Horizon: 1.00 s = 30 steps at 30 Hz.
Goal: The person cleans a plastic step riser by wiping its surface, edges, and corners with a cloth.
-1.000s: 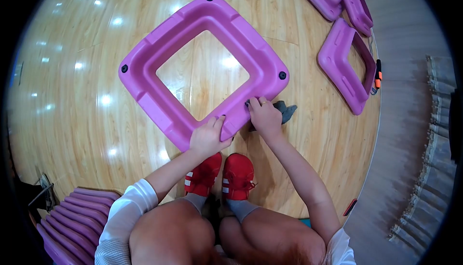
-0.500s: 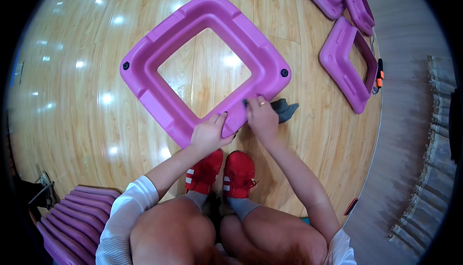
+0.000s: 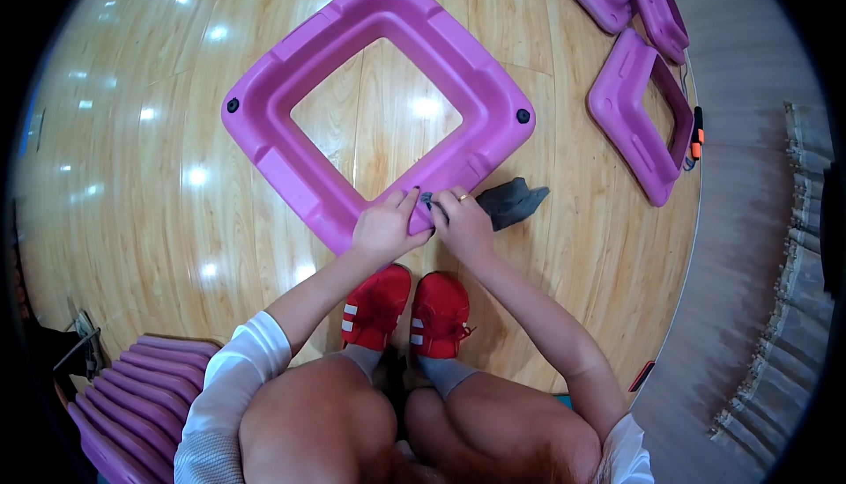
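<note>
A purple square plastic frame (image 3: 273, 154) lies on the wooden floor, its grooved side up, with black round feet showing at three corners. My left hand (image 3: 385, 230) grips the frame's near side close to the near corner, fingers over the rim. Beside it, my right hand (image 3: 464, 227) pinches a dark grey cloth (image 3: 514, 203) against the same side; the cloth's loose end trails to the right. The near corner is hidden under my left hand and forearm.
More purple frames (image 3: 639, 118) lie at the upper right, near a black and orange object (image 3: 697, 136). A stack of purple pieces (image 3: 145, 396) stands at the lower left. My red shoes (image 3: 441, 312) are just below the frame. A curtain (image 3: 775, 299) hangs on the right.
My right hand has slid the cloth left and down along the near side, close to my left hand. The frame appears slightly higher in view.
</note>
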{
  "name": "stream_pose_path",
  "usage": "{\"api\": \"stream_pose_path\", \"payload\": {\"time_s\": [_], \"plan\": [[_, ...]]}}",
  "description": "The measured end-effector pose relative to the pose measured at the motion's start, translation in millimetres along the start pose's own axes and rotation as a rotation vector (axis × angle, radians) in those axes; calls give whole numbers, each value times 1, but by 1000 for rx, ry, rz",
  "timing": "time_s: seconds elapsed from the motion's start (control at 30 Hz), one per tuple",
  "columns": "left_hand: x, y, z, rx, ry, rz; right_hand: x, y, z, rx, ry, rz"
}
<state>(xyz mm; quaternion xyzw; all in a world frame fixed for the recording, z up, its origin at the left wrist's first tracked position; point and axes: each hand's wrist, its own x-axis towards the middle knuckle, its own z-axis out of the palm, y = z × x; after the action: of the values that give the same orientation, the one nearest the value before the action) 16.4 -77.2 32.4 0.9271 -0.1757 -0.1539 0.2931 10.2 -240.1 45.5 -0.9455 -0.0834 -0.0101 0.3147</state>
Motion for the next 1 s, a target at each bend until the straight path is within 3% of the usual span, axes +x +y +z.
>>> {"api": "stream_pose_path", "payload": {"time_s": [0.33, 0.4, 0.6, 0.8, 0.87, 1.0], "plan": [[-2, 0, -1, 6, 35, 28, 38, 30, -25, -288, 45, 71], [-3, 0, -1, 3, 36, 27, 32, 26, -15, -325, 103, 38], [-3, -4, 2, -15, 35, 38, 2, -1, 2, -204, -27, -143], [-4, -2, -1, 12, 34, 40, 20, 18, -14, -318, -32, -80], [-4, -2, 0, 11, 43, 32, 29, 29, -20, -302, 29, 76], [-4, -1, -2, 12, 52, 39, 32, 33, -21, -300, 20, 113]]}}
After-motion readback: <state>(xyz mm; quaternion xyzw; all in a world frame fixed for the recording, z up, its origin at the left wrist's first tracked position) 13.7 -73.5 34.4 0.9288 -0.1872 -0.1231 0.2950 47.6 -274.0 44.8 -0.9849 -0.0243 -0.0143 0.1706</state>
